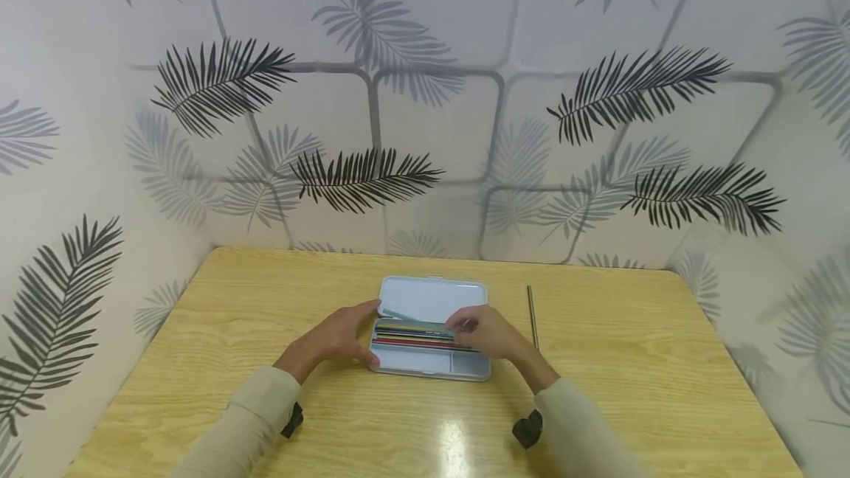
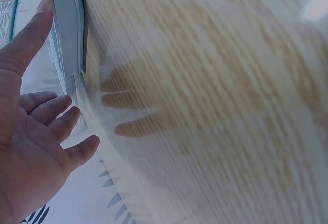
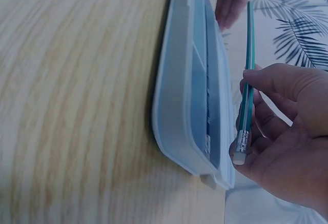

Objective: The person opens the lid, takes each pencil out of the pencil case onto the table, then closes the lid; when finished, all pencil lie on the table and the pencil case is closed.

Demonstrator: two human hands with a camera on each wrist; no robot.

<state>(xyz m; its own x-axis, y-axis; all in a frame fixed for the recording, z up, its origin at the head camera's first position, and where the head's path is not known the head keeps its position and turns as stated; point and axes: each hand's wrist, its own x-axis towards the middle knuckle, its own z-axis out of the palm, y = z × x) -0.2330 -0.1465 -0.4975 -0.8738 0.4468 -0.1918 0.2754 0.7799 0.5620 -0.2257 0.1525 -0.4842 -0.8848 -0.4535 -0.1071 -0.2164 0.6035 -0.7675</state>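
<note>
Spreading along the near edge, the wood-grained table (image 1: 372,426) carries both forearms in their pale sleeves (image 1: 222,423), a black wrist device (image 1: 527,430) showing at the right one. Farther in lies the open pencil case (image 1: 412,372), its long axis running left to right, with a small square compartment (image 1: 470,364) at its near right corner. At the case's left end, the left hand (image 1: 341,330) has its fingers well apart and loosely extended, the thumb at the near left corner; whether it presses there I cannot tell. Behind the near compartments, a row of coloured pencils (image 1: 405,338) lies lengthwise in the case. Above the row, toward its far side, is the green pencil (image 3: 247,98), pinched between thumb and fingers of the right hand (image 1: 488,332), the nearer hand to it. Its eraser end points right, its other end left and a little far, so it sits slightly askew to the row. Beyond, the lid (image 1: 432,297) lies folded back. To the right, apart from the case, a thin dark rod (image 1: 533,316) points near to far. Farthest stands the leaf-patterned wall (image 1: 438,124).
</note>
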